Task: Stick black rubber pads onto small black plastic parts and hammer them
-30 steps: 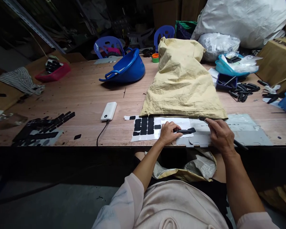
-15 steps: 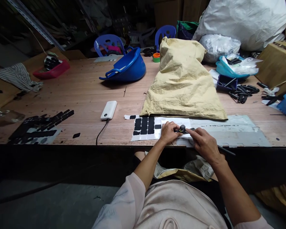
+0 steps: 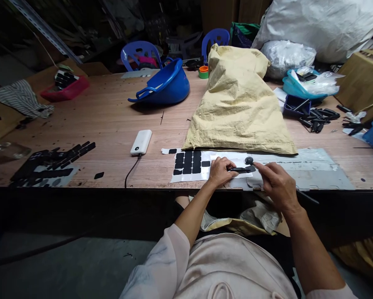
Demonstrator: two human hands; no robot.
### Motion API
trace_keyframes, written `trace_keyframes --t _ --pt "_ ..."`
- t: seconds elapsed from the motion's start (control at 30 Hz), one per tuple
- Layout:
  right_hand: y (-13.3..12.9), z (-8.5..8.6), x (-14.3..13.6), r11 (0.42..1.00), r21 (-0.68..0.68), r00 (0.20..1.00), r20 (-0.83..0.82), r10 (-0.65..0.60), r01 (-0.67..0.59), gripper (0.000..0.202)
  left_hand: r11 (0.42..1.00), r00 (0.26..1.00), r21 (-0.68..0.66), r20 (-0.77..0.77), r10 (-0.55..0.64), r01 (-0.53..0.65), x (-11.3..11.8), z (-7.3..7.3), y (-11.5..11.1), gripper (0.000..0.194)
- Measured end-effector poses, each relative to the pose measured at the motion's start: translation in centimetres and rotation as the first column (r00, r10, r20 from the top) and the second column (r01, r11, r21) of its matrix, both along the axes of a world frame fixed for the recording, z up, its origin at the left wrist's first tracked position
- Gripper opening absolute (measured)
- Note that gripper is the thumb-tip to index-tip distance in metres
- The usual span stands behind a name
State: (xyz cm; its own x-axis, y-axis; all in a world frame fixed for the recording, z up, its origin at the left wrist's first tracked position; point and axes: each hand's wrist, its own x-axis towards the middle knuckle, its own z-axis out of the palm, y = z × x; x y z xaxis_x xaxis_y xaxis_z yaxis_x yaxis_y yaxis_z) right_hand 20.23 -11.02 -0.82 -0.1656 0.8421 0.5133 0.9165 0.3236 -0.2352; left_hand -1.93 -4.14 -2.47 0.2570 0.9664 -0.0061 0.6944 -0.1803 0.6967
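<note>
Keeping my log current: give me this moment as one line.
left hand: holds slim black piece; right hand: grips black tool; tool's round head: near piece, contact unclear; black patches: on white sheet

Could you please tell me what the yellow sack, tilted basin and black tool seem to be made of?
Yellow sack: probably woven plastic or cloth, matte, with stiff creases.
Tilted basin: likely plastic, smooth, with soft highlights.
Black tool in the right hand: head perhaps rubber or metal; its dark, rounded look leaves it open.
</note>
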Motion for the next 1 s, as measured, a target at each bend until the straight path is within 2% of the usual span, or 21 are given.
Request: trace_keyframes --t 0.17,0.33,0.5,0.8,0.9,1.0 --pt "2.6 -0.8 3.4 0.994 0.028 0.994 0.002 -0.110 0.110 0.033 0.999 0.999 0.028 -0.030 -0.031 0.032 -0.1 -0.1 -0.1 0.016" --pt "4.7 -3.2 6.1 0.997 0.015 0.995 0.055 -0.079 0.078 0.029 0.997 0.996 0.054 -0.070 -0.060 0.064 -0.2 -0.1 -0.2 0.022" --pt "4.8 -4.4 6.0 0.995 0.027 0.994 0.048 -0.096 0.095 0.030 0.997 0.997 0.021 -0.043 -0.068 0.069 -0.5 -0.4 -0.1 0.015" --pt "4.7 -4.5 6.1 0.995 0.008 0.994 0.036 -0.104 0.104 0.029 0.997 0.997 0.036 -0.032 -0.067 0.069 -0.7 -0.5 0.0 0.012" --pt "4.8 -4.5 6.0 0.994 0.022 0.994 0.036 -0.105 0.104 0.029 0.992 0.993 0.053 -0.038 -0.115 0.117 -1.0 -0.3 -0.6 0.011" --pt "4.8 -4.4 5.9 0.994 0.032 0.993 0.043 -0.107 0.106 0.029 0.963 0.969 0.109 -0.025 -0.245 0.247 -1.7 -0.4 -2.5 0.011"
